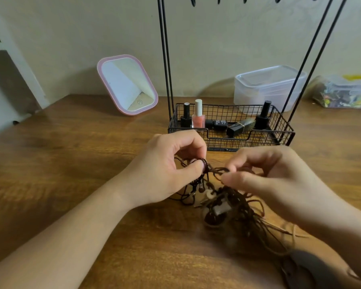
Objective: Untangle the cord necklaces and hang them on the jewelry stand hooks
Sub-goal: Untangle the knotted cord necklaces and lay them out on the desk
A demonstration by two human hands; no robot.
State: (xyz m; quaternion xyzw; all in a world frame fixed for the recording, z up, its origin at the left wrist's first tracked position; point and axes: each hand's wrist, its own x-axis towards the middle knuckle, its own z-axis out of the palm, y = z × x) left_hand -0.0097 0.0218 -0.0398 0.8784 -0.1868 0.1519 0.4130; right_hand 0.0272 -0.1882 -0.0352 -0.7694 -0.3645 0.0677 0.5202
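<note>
On the wooden desk [75, 155] lies a tangled bunch of dark brown cord necklaces [227, 203], with beads and some pale pendants in it, in front of the jewelry stand [229, 130]. The left hand [165, 165] has its grip closed on a beaded cord of the bunch: thumb and curled fingers pinch it and lift this part a little above the desk. The right hand [269, 176] pinches a thin brown loop just beside it, between thumb and forefinger; this hand is blurred. The rest of the bunch rests on the desk under the right hand.

The stand has a black wire basket with nail polish bottles [198, 115] inside, and thin black rods going up. Behind stand a pink mirror [127, 84] and a clear plastic box [267, 86].
</note>
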